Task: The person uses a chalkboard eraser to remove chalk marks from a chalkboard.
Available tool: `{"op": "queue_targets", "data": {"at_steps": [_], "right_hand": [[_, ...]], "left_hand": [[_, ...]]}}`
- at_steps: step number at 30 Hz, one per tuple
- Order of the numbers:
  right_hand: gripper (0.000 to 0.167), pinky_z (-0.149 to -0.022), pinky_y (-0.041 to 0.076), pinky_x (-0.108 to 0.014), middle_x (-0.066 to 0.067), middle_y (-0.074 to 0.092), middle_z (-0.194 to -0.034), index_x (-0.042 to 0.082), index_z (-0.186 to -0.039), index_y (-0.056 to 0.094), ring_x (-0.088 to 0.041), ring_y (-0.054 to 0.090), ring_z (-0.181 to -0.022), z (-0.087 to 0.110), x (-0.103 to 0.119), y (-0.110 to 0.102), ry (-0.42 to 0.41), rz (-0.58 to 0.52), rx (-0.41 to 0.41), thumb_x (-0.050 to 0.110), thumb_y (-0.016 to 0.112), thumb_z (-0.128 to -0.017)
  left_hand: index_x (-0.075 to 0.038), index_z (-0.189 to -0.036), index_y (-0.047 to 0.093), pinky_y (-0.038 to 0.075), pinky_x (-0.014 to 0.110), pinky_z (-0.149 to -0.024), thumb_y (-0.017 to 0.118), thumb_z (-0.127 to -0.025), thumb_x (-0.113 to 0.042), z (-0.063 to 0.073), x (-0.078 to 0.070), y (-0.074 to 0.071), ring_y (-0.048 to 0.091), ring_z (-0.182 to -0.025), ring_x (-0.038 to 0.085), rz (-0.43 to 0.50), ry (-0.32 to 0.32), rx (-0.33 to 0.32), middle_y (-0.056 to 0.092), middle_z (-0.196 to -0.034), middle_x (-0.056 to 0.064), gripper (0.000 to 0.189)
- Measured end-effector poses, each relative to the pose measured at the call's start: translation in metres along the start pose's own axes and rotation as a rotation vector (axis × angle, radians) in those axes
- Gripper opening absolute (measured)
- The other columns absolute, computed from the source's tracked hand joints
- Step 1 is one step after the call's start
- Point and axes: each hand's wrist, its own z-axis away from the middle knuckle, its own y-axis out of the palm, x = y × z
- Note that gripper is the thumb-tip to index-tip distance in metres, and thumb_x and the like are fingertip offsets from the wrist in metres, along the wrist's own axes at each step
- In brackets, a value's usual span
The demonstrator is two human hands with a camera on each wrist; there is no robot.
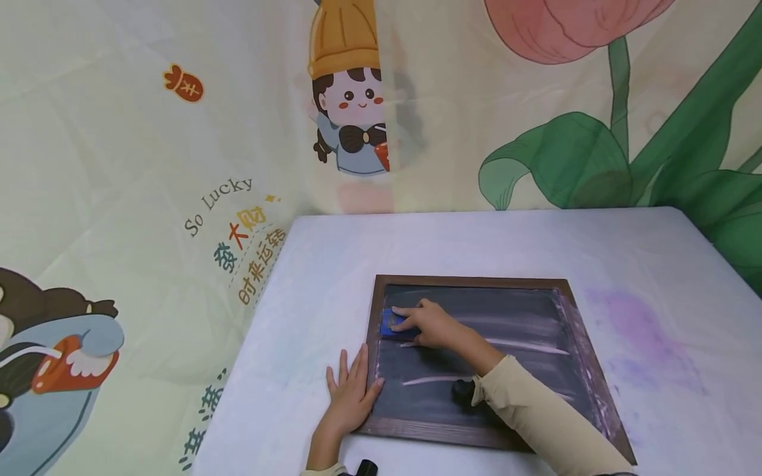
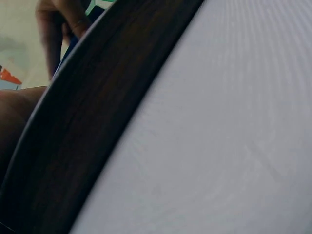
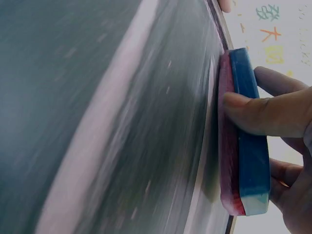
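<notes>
A blackboard (image 1: 512,396) in a brown wooden frame lies flat on the table, with pale chalk lines and smears across its dark surface. My right hand (image 1: 437,324) grips a blue chalkboard eraser (image 3: 251,146) near the board's left side. In the right wrist view the thumb lies along one side of the eraser, other fingers show behind it, and its reddish felt faces the board. My left hand (image 1: 348,396) rests with spread fingers at the left edge of the frame, the fingertips pointing away from me and the thumb over the wooden border.
The board lies on a white-covered table (image 1: 333,258) with a purple chalk stain (image 1: 643,324) to its right. Pale pink dust coats the board's right border. Behind and to the left hangs a printed cloth (image 1: 250,119) with cartoon figures and a tulip.
</notes>
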Motion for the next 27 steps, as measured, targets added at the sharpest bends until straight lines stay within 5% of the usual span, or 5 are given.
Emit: {"op": "queue_targets", "data": {"at_steps": [5, 11, 19, 27], "right_hand": [[0.044, -0.068, 0.037, -0.031, -0.006, 0.046, -0.139, 0.021, -0.114, 0.066, -0.021, 0.045, -0.085, 0.034, -0.025, -0.012, 0.050, -0.011, -0.033, 0.002, 0.072, -0.074], [0.045, -0.068, 0.042, -0.035, -0.015, 0.049, -0.134, 0.015, -0.110, 0.068, -0.023, 0.047, -0.085, 0.097, -0.073, -0.024, 0.111, -0.005, -0.105, -0.001, 0.074, -0.069], [0.046, -0.080, 0.041, -0.050, -0.022, 0.049, -0.130, 0.012, -0.109, 0.069, -0.042, 0.050, -0.098, 0.177, -0.121, -0.040, 0.268, 0.001, -0.101, -0.001, 0.075, -0.065], [0.045, -0.058, 0.039, -0.018, -0.021, 0.053, -0.126, 0.011, -0.105, 0.070, -0.033, 0.060, -0.094, 0.200, -0.144, -0.049, 0.224, 0.024, -0.087, 0.001, 0.076, -0.061]], "left_hand": [[-0.001, -0.144, 0.020, -0.009, 0.065, -0.099, 0.044, -0.094, -0.037, -0.006, 0.000, 0.002, 0.002, -0.137, 0.046, 0.011, 0.031, -0.025, 0.028, -0.147, 0.018, 0.067], [-0.002, -0.145, 0.018, -0.010, 0.064, -0.100, 0.043, -0.094, -0.039, -0.007, 0.002, 0.003, 0.001, -0.138, 0.044, 0.003, 0.011, 0.001, 0.027, -0.148, 0.017, 0.068], [-0.002, -0.145, 0.018, -0.010, 0.064, -0.100, 0.045, -0.093, -0.038, -0.002, 0.004, 0.002, 0.001, -0.137, 0.045, 0.012, 0.000, -0.017, 0.027, -0.148, 0.018, 0.068], [-0.002, -0.145, 0.018, -0.011, 0.064, -0.099, 0.044, -0.094, -0.037, -0.001, 0.006, 0.000, 0.001, -0.137, 0.045, 0.011, -0.007, -0.011, 0.028, -0.148, 0.018, 0.067]]}}
